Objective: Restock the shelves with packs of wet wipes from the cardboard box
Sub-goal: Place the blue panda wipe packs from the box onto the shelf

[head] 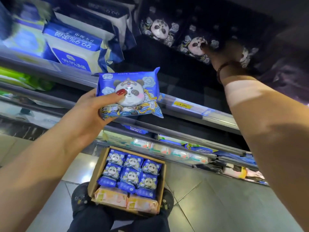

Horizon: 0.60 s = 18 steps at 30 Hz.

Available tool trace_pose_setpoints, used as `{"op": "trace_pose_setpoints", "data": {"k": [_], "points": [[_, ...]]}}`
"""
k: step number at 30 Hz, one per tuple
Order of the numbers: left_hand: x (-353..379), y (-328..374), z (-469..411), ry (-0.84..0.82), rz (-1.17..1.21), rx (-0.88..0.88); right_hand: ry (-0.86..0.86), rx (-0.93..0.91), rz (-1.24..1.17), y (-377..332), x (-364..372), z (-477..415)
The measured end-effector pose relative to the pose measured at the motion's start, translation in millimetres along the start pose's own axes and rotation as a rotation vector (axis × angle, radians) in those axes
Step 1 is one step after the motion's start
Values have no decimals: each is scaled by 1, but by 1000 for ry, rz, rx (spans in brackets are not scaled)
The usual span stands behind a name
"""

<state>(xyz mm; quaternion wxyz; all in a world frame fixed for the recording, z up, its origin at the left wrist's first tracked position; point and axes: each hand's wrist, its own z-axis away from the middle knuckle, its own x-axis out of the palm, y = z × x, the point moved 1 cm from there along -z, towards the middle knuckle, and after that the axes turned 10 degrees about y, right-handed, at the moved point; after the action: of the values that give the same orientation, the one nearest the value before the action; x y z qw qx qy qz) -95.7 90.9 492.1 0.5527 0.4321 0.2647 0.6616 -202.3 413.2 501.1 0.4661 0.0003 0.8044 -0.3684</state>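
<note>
left grip [90, 113] raised, thumb clamped | right grip [224, 53] reaching high, fingers shadowed

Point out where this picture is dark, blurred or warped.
Head view: deep shadow dims the right hand and the shelved panda packs; the held pack in the left hand is lit and sharp; top-left packs are smeared; shelf rails bow from the wide lens.
</note>
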Motion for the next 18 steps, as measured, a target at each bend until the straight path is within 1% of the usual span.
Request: {"op": "trace_pose_setpoints", "data": {"k": [4, 7, 9, 10, 11, 12, 13, 14, 15, 16, 17, 18], "points": [[0, -1, 0, 4, 6, 12, 91, 3, 212, -2, 6, -6], [1, 1, 0, -7, 10, 31, 152, -9, 322, -8, 2, -2], [2, 3, 1, -12, 13, 45, 182, -13, 332, -9, -4, 3], [3, 5, 1, -16, 20, 53, 206, -33, 306, -9, -4, 3], [3, 6, 2, -24, 26, 62, 195, -45, 250, -11, -7, 6], [4, 8, 2, -34, 30, 68, 152, -54, 149, -12, -6, 7], [5, 11, 2, -44, 34, 72, 76, -49, -11, -14, -6, 11], [6, 13, 2, -55, 41, 72, -62, -4, -213, -18, -7, 19], [7, 16, 1, -63, 48, 72, -260, 69, -413, -26, -12, 34], [8, 18, 0, -68, 51, 73, -466, 118, -562, -34, -18, 51], [9, 21, -2, -69, 49, 75, -643, 120, -615, -41, -26, 68], [11, 23, -4, -69, 43, 82, -772, 90, -618, -48, -33, 81]]}}
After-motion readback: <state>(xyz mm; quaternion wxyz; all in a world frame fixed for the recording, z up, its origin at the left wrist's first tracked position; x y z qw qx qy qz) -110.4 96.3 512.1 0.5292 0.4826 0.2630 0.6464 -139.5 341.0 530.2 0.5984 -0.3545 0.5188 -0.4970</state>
